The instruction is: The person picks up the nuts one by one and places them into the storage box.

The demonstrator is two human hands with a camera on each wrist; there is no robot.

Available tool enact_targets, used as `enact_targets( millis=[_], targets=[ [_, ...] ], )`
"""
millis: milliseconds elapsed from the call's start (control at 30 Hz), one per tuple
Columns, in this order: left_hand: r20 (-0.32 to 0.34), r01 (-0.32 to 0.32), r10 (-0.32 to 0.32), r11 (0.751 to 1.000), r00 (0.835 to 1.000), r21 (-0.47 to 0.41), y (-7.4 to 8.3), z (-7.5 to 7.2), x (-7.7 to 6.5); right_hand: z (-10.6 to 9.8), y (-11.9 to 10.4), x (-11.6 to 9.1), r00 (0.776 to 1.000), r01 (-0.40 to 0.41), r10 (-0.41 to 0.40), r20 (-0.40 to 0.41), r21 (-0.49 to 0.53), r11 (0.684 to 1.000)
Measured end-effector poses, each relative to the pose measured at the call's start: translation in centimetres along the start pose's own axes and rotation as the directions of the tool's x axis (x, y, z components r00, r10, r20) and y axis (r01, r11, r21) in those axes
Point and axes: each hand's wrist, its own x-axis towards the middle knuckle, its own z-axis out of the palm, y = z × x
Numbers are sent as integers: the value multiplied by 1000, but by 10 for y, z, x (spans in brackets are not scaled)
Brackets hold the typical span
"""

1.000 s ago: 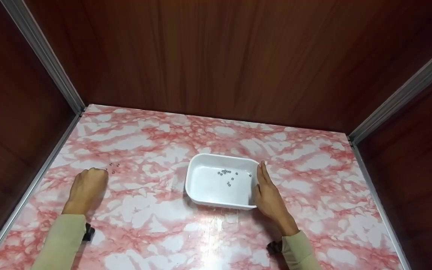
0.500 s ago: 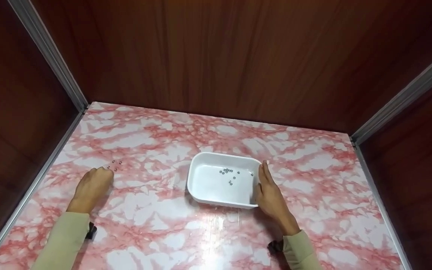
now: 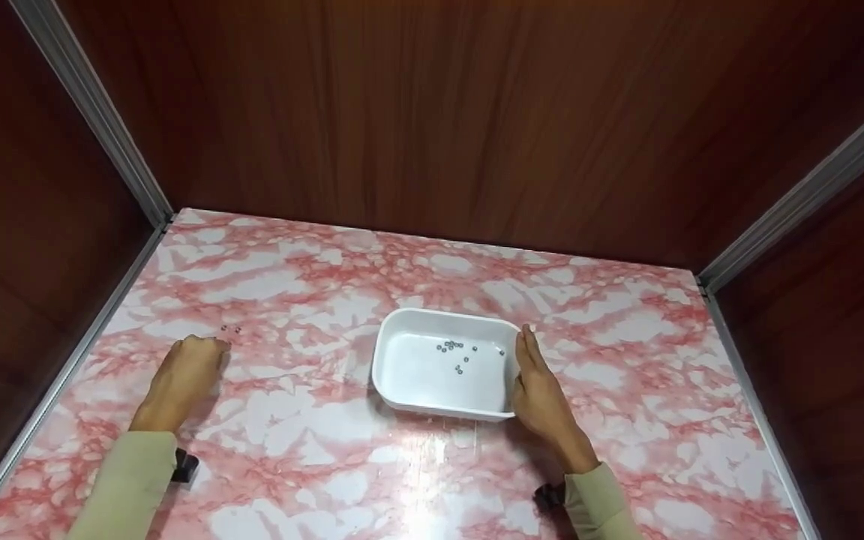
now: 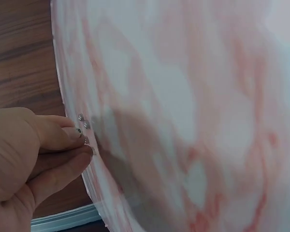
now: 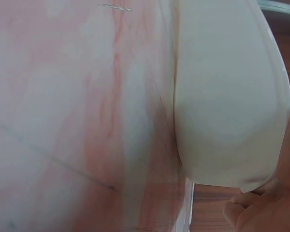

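Note:
In the head view my left hand [image 3: 184,379] is low over the table at the left, thumb and fingertips together. The left wrist view shows a small metal nut [image 4: 79,131] at these fingertips, partly covered by them. Just beyond lie two more nuts [image 4: 86,124] on the table. My right hand [image 3: 544,397] holds the right end of a white rectangular tub [image 3: 402,375], its fingers along the outside and the thumb at the rim. Several small metal nuts [image 3: 460,371] lie loose inside the tub. The right wrist view shows the tub's outer side [image 5: 227,96] and curled fingers [image 5: 237,212] below it.
The table [image 3: 289,465] has a red and white marbled top. Dark wooden panels [image 3: 432,112] with metal corner strips [image 3: 94,112] enclose it at the back and both sides.
The nut nearest my left knuckles is gone from the tabletop, and the fingertips have come over another one beside it. My right hand and the tub have stayed in place.

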Motion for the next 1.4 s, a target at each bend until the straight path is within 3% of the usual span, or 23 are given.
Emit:
enact_targets(
  millis=[133, 233, 433, 533, 633, 733, 867, 967, 1033, 1233, 1400],
  targets=[
    [-7, 56, -58, 989, 998, -138, 6, 1, 3, 0, 1, 0, 1000, 11, -11, -3, -5, 1000],
    [9, 122, -123, 966, 992, -230, 12, 3, 5, 0, 1, 0, 1000, 13, -13, -2, -1, 1000],
    [13, 200, -213, 894, 977, -400, 26, 9, 11, 0, 1, 0, 1000, -6, 6, 13, 18, 1000],
    [36, 243, -257, 846, 966, -474, 33, 12, 16, 1, 2, 0, 1000, -8, 7, 18, 21, 1000],
    [88, 295, -301, 761, 949, -577, 40, 13, 22, 1, 1, -1, 1000, -1, 1, 16, 18, 1000],
    [146, 332, -325, 643, 934, -690, 49, 13, 27, 1, 1, -1, 1000, -4, 4, 13, 11, 1000],
    [218, 350, -307, 491, 926, -798, 61, 14, 33, 1, 1, -1, 1000, -13, 13, 12, 9, 1000],
    [259, 366, -288, 434, 922, -823, 71, 14, 36, 1, 1, -1, 1000, -15, 14, 12, 14, 1000],
    [273, 367, -269, 421, 924, -829, 78, 14, 38, 1, 1, -1, 1000, -15, 15, 13, 18, 1000],
    [254, 317, -197, 438, 947, -841, 100, 14, 47, 0, 1, 0, 1000, -23, 22, 19, 18, 1000],
    [266, 312, -167, 394, 949, -865, 117, 12, 59, 0, 0, -1, 1000, -22, 21, 20, 19, 1000]
  ],
)
